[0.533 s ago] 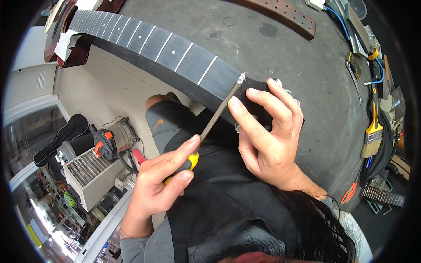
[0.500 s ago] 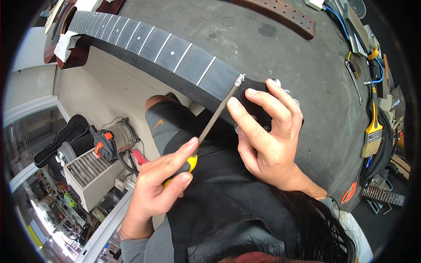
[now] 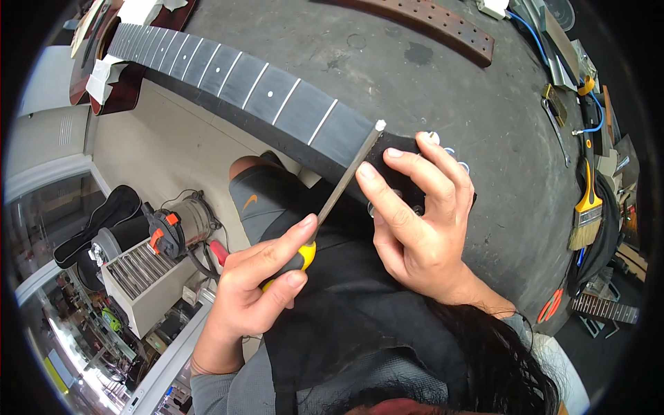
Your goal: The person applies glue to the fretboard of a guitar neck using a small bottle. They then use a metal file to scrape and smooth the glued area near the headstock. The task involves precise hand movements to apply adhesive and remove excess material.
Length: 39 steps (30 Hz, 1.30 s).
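Observation:
A slim file [image 3: 343,183] with a yellow and black handle is in my left hand [image 3: 257,280], its index finger stretched along the tool. The file's grey blade lies slantwise across the end of the dark guitar fretboard [image 3: 342,133], beside the headstock. There is a white bit at its far tip. My right hand [image 3: 429,221] has its fingers apart over the black headstock [image 3: 400,144], hiding much of it. Its index fingertip is at the blade, apparently touching it. Round tuners [image 3: 430,137] show around the fingers.
The guitar's reddish body [image 3: 124,90], with white paper on it, is at the far left. A brown strip with holes [image 3: 443,31] lies on the dark workbench [image 3: 512,138]. A brush [image 3: 588,214], wrench [image 3: 555,128] and orange-handled tool [image 3: 550,304] line the right side.
The file's tip has shifted slightly nearer and to the left, the left hand slightly to the right. My right fingers have moved a little. The view has shifted slightly.

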Motion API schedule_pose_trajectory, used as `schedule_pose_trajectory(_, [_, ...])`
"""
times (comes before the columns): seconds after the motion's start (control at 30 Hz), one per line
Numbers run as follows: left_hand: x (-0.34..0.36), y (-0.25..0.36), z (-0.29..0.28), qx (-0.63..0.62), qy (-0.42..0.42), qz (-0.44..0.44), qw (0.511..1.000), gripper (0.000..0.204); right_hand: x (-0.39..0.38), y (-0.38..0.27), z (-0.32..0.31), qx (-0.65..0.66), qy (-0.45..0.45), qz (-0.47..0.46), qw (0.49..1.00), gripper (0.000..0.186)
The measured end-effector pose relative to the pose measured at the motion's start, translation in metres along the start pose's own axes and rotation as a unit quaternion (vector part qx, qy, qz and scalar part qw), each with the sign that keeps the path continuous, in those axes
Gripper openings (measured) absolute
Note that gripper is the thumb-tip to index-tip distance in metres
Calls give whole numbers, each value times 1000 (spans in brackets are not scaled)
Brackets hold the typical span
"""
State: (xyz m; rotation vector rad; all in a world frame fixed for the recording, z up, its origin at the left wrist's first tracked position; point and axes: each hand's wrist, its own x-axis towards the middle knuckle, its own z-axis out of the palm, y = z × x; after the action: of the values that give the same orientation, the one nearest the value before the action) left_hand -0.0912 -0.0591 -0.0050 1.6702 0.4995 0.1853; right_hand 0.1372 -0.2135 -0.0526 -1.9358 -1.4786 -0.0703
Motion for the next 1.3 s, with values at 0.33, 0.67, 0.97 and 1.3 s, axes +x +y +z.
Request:
schedule_pose_trajectory(0.33, [-23,-21,-10,0,17,74,997,62,0,0,0,17,1,9,1000,70])
schedule_pose_trajectory(0.67, [-31,-7,-12,136,-10,49,989,63,1,0,-3,32,0,10,999,65])
schedule_pose_trajectory(0.97, [-35,-3,-5,160,14,48,986,64,2,-1,-3,28,3,6,1000,60])
schedule_pose_trajectory(1.3, [-40,6,-6,169,11,21,985,65,1,-2,-2,19,2,3,1000,62])
